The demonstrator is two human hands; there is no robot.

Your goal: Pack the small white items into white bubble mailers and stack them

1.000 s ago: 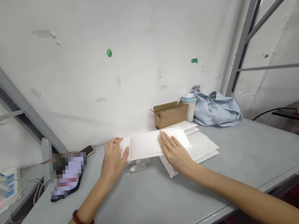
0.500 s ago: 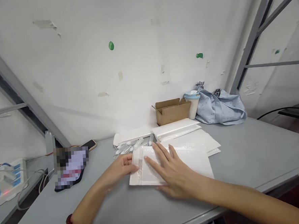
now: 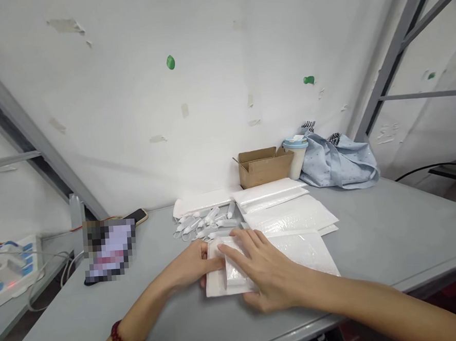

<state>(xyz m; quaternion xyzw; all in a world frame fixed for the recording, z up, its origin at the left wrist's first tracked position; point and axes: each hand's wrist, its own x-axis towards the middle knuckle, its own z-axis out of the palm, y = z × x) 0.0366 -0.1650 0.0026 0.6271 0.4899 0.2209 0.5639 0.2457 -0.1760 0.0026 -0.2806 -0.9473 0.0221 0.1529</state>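
Observation:
A white bubble mailer (image 3: 302,251) lies on the grey table in front of me, its left end showing a flap (image 3: 216,279) and a raised lip beside it. My left hand (image 3: 197,265) pinches the left edge of this mailer, thumb on top. My right hand (image 3: 267,271) spans the mailer from above, fingers over its far side and thumb at its near edge. Just beyond the hands lies a loose pile of small clear plastic tubes (image 3: 211,218) with white tips and loops. More white bubble mailers (image 3: 292,215) are stacked behind the held one.
At the back stand an open cardboard box (image 3: 266,170), a cup with a blue lid (image 3: 297,158) and a light-blue cloth bag (image 3: 335,161). A phone (image 3: 138,216) and a blurred-out object (image 3: 111,252) lie left. A power strip (image 3: 13,271) with cables sits further left.
The held mailer has shifted slightly right and toward me, and its lip now stands raised from the flap. My right fingers have drawn closer together. More of the tubes show.

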